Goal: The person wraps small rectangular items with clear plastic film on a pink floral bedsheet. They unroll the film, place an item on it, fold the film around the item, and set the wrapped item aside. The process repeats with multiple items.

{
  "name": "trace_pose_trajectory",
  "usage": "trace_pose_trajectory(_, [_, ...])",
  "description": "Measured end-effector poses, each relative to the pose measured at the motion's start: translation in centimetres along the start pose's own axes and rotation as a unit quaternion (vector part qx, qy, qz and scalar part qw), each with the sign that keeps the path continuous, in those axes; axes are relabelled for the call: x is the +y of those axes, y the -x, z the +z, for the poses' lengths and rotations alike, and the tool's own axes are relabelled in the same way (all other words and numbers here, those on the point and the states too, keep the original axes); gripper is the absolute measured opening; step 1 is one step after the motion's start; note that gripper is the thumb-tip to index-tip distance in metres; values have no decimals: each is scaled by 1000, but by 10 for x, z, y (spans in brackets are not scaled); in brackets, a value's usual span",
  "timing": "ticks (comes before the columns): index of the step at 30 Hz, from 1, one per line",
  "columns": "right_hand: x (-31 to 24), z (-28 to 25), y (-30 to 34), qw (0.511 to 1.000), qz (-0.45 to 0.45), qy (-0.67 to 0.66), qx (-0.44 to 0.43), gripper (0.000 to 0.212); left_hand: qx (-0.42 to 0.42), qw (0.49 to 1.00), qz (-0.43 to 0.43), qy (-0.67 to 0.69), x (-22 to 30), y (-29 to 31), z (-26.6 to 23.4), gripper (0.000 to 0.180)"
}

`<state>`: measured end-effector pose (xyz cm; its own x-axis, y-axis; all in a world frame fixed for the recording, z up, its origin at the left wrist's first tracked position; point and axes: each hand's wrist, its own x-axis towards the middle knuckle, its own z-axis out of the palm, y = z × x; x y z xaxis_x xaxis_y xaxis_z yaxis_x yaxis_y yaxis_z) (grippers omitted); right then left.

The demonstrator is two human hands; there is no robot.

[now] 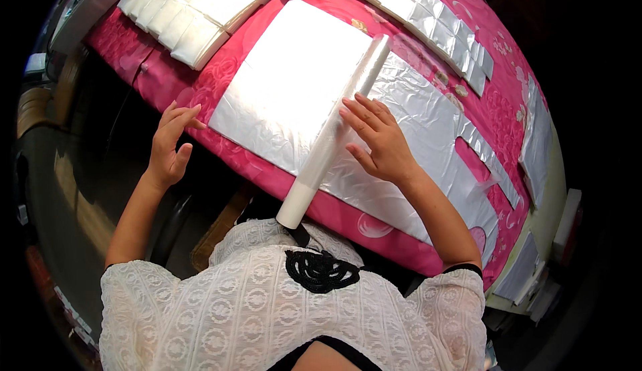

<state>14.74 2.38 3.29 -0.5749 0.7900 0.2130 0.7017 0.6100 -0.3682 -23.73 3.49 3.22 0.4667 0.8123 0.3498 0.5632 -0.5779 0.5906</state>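
Observation:
A long roll of whitish plastic film lies slantwise over a shiny silvery sheet, its near end jutting past the table's front edge. My right hand is at the roll's right side, fingers stretched, the tips touching or just above its surface; I cannot tell which. Off the front left edge, my left hand hangs in the air with fingers apart and nothing in it. It is nearest the left corner of the silvery sheet. To the right of the roll spreads wrinkled silvery film.
A pink flowered cloth covers the table. Stacks of folded whitish packets stand at the back left, and a row of silvery packets runs along the back right. A loose silvery strip and papers lie at the right.

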Motion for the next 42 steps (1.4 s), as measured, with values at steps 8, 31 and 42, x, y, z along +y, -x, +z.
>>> trace_pose_trajectory(8, [-8,55,-112,993,-107,25,-38,52,16,977,-194,82,47,35,35,58])
trace_pose_trajectory(31, [-40,-4,-78,613,223,-695,304,67,-189,780,-348,484,106,-15,89,54])
trace_pose_trajectory(42, [-36,-3,2,617,134,-766,118,76,-248,685,-322,604,151,-41,101,32])
